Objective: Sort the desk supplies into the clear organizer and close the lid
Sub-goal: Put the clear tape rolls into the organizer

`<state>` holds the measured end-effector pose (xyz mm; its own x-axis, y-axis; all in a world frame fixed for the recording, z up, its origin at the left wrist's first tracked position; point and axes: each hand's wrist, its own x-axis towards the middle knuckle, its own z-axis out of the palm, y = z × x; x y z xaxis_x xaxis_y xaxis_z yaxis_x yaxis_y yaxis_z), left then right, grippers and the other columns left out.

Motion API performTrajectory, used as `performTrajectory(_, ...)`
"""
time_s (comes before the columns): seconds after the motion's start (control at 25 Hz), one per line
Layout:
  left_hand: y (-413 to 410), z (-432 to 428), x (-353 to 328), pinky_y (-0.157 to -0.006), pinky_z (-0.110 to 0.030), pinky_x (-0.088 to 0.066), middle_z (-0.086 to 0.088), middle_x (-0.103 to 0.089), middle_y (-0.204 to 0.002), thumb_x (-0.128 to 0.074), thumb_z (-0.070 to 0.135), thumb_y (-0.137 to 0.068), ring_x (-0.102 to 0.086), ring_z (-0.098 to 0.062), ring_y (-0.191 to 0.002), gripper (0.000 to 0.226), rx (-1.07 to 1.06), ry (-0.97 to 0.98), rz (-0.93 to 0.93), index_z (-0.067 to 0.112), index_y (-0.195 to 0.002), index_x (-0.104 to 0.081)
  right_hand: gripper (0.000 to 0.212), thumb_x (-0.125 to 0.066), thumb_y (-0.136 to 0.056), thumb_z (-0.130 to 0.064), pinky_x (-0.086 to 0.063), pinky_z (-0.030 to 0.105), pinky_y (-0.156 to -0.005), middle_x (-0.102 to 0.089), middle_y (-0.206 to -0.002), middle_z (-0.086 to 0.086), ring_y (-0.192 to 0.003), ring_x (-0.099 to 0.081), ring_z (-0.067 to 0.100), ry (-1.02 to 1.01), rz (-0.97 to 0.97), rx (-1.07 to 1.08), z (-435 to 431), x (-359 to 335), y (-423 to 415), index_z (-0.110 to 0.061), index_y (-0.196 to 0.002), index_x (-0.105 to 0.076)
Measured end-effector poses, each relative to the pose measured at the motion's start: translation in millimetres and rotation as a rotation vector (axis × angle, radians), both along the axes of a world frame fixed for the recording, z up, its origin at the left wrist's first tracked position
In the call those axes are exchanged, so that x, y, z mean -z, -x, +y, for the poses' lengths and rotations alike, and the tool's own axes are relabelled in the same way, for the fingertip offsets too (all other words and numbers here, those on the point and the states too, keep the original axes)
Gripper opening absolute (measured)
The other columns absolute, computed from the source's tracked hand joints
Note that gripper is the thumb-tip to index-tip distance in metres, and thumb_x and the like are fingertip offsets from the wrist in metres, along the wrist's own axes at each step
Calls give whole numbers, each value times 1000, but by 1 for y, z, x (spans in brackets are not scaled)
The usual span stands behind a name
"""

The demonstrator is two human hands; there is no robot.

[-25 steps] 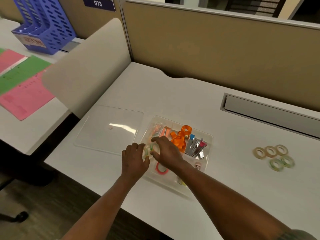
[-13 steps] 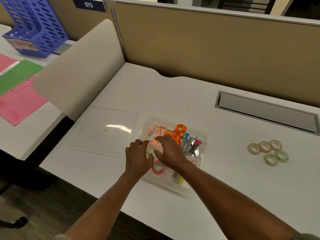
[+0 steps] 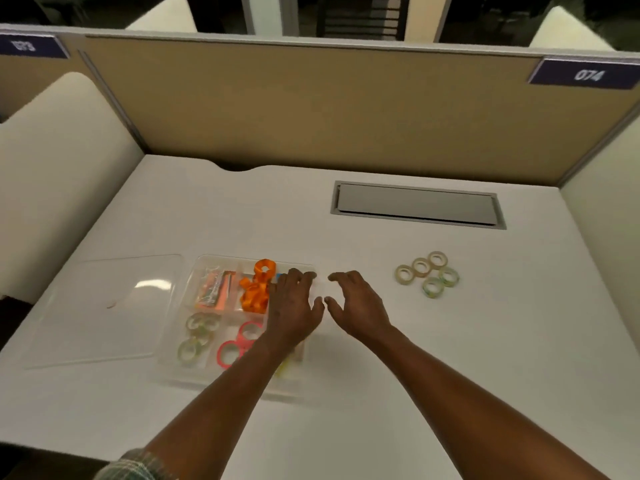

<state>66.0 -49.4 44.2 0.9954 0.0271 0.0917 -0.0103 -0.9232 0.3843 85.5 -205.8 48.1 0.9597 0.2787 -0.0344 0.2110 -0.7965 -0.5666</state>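
Note:
The clear organizer lies on the white desk with its lid flat beside it on the left. Its compartments hold an orange ribbon bundle, orange packets, pale green tape rolls and pink tape rolls. My left hand hovers over the organizer's right side, fingers spread and holding nothing, hiding what lies under it. My right hand is just right of the organizer above bare desk, fingers loosely spread. Several small tape rolls sit in a cluster farther right.
A grey cable hatch is set into the desk behind the hands. Tan partition walls close the back, and white side panels stand left and right. The desk's front edge runs near the bottom left.
The view has swung right. Both hands moved right, off the organizer's left compartments; my right hand now lies outside the organizer, toward the loose tape rolls. Green rolls now show in the front left compartment.

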Motion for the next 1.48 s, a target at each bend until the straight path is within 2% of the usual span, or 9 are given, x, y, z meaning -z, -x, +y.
performTrajectory(0.12,-17,-54,3,-93,-40,-42,-6,-57,-125,-63,38,-85,-52,-25,-116,51,77,-23,32,18,-131,-56,46,-61,-92,-37,-51,35,-90,-54,-132,-2,-115,-58,18,8,3,98,-59,3,-3,-24,-136,-52)
performTrajectory(0.28,-39,-115,11,-86,-39,-40,-8,-58,-119,-63,38,-84,-55,-28,-108,50,209,-56,45,17,-128,-57,48,-61,-92,-38,-51,38,-89,-55,-132,1,-112,-59,22,58,20,214,-128,14,-7,-21,-137,-52)
performTrajectory(0.44,-58,-161,23,-88,-40,-41,-7,-56,-128,-62,40,-84,-54,-29,-112,55,311,-107,119,16,-132,-54,55,-61,-91,-39,-49,40,-96,-51,-140,0,-124,-52,25,133,89,301,-177,34,-11,-20,-141,-48)
performTrajectory(0.76,-77,-191,51,-107,-46,-34,-8,-18,-162,-56,44,-89,-32,-33,-138,80,464,-324,421,17,-154,-18,74,-56,-93,-36,-50,44,-92,-18,-165,-4,-128,-43,31,320,252,90,-204,62,-20,-23,-156,-20)
performTrajectory(1.0,-62,-194,62,-91,-39,-41,-10,-50,-138,-53,35,-91,-51,-29,-116,67,428,-330,279,13,-149,-29,59,-55,-94,-31,-48,40,-89,-52,-139,5,-120,-49,28,332,156,129,-198,68,-20,-21,-149,-36)
performTrajectory(1.08,-57,-192,64,-87,-37,-42,-11,-48,-134,-56,35,-89,-51,-28,-111,67,393,-332,256,15,-148,-31,62,-61,-92,-35,-50,39,-86,-48,-137,8,-119,-48,28,302,163,173,-198,69,-17,-22,-148,-37)
performTrajectory(1.24,-46,-188,68,-92,-39,-43,-16,-29,-149,-61,35,-87,-43,-33,-121,74,389,-353,344,20,-151,-28,76,-64,-89,-43,-49,43,-94,-28,-153,10,-131,-38,32,324,284,135,-194,70,-5,-27,-153,-27)
performTrajectory(1.36,-39,-187,67,-82,-36,-41,-14,-38,-139,-55,18,-87,-45,-32,-114,57,401,-377,338,18,-142,-39,57,-56,-94,-28,-51,38,-87,-37,-144,10,-124,-42,29,412,245,113,-188,71,7,-23,-147,-36)
performTrajectory(1.48,-28,-179,66,-71,-33,-36,-13,-46,-123,-46,7,-84,-49,-30,-99,43,396,-355,325,13,-127,-48,41,-48,-95,-15,-51,37,-80,-45,-130,10,-113,-47,27,360,231,171,-182,70,16,-19,-136,-45)
